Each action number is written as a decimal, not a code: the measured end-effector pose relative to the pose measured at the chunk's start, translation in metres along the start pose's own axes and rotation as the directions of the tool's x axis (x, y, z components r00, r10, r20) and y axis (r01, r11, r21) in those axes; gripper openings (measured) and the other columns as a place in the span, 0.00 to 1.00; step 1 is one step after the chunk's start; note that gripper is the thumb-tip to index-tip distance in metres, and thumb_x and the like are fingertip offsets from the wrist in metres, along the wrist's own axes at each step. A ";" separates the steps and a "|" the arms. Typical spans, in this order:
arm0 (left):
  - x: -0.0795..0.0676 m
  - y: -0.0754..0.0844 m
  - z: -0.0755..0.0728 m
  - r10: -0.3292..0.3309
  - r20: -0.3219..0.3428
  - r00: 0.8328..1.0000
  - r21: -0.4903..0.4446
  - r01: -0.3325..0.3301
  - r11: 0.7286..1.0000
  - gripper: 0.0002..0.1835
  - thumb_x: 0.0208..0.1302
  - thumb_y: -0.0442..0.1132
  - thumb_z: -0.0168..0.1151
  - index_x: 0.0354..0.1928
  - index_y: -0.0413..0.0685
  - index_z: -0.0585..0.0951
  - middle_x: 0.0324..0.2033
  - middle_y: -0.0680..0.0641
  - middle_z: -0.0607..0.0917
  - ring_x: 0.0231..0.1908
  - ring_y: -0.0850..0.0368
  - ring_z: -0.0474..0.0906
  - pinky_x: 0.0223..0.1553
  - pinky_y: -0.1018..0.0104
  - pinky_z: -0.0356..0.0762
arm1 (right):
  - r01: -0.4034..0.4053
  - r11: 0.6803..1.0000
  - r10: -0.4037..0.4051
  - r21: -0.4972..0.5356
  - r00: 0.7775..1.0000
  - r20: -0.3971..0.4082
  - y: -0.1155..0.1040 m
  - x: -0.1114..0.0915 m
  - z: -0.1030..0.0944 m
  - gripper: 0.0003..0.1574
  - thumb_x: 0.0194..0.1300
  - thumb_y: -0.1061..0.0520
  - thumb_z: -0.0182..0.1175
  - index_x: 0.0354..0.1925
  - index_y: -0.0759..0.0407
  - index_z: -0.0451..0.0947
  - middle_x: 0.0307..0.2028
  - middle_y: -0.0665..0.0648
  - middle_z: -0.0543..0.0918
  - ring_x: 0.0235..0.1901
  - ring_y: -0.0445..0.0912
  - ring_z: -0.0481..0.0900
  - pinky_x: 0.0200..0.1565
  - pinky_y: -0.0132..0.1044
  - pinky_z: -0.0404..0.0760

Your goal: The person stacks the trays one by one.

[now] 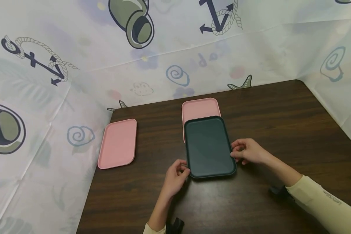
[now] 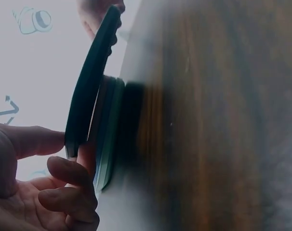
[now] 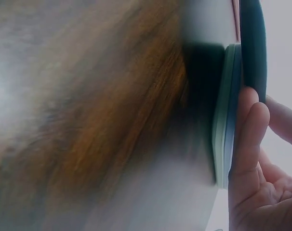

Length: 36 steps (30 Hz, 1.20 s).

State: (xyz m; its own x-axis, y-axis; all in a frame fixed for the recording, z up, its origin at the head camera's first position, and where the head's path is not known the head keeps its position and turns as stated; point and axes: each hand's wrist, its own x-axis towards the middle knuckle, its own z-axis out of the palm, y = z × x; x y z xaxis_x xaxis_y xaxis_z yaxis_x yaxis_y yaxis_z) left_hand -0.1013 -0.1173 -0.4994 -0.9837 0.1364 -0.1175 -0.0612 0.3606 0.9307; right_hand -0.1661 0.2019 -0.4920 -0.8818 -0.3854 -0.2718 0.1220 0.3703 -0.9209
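Observation:
A dark green rectangular tray (image 1: 210,146) is held between both hands, over a pink tray (image 1: 200,108) whose far end shows beyond it. My left hand (image 1: 175,178) pinches its near left edge, thumb on top and fingers beneath. On the opposite side, my right hand (image 1: 249,151) grips the right edge in the same manner. The left wrist view shows the dark tray (image 2: 89,82) tilted and raised off a low stack of trays (image 2: 113,120). Light green and blue edges of that stack (image 3: 224,120) also show in the right wrist view.
Another pink tray (image 1: 118,143) lies at the left edge of the dark wooden table (image 1: 280,130). Patterned cloth (image 1: 90,84) hangs behind and beside the table. Black straps (image 1: 175,225) sit by the wrists.

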 end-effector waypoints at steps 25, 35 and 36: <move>0.038 -0.011 -0.001 0.135 -0.252 0.958 0.299 -0.055 0.953 0.12 0.61 0.37 0.62 0.47 0.47 0.83 0.30 0.53 0.80 0.19 0.64 0.70 0.24 0.69 0.69 | 0.002 0.999 -0.006 -0.034 0.993 -0.122 -0.008 0.030 0.004 0.39 0.55 0.58 0.70 0.61 0.73 0.67 0.40 0.63 0.77 0.30 0.51 0.80 0.29 0.43 0.82; 0.051 -0.010 -0.004 0.206 -0.285 0.936 0.362 -0.094 0.928 0.13 0.61 0.37 0.62 0.47 0.46 0.85 0.29 0.55 0.80 0.17 0.65 0.68 0.25 0.68 0.67 | 0.026 0.999 -0.031 -0.036 0.990 -0.138 -0.015 0.037 0.001 0.39 0.58 0.60 0.68 0.62 0.75 0.65 0.43 0.67 0.77 0.31 0.53 0.81 0.29 0.43 0.82; 0.052 -0.010 -0.004 0.210 -0.286 0.935 0.369 -0.095 0.925 0.13 0.61 0.38 0.62 0.47 0.46 0.85 0.29 0.55 0.80 0.17 0.65 0.68 0.25 0.67 0.67 | 0.027 0.999 -0.032 -0.038 0.989 -0.143 -0.011 0.040 0.001 0.39 0.57 0.59 0.68 0.63 0.74 0.66 0.43 0.66 0.77 0.32 0.52 0.81 0.28 0.42 0.82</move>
State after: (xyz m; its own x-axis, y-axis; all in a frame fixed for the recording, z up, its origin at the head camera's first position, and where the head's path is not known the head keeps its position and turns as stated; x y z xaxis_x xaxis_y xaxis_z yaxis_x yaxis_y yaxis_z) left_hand -0.1528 -0.1177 -0.5133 -0.9808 -0.0609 0.1851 0.0994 0.6607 0.7440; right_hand -0.2027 0.1814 -0.4927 -0.9413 -0.2723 -0.1994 0.0808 0.3917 -0.9165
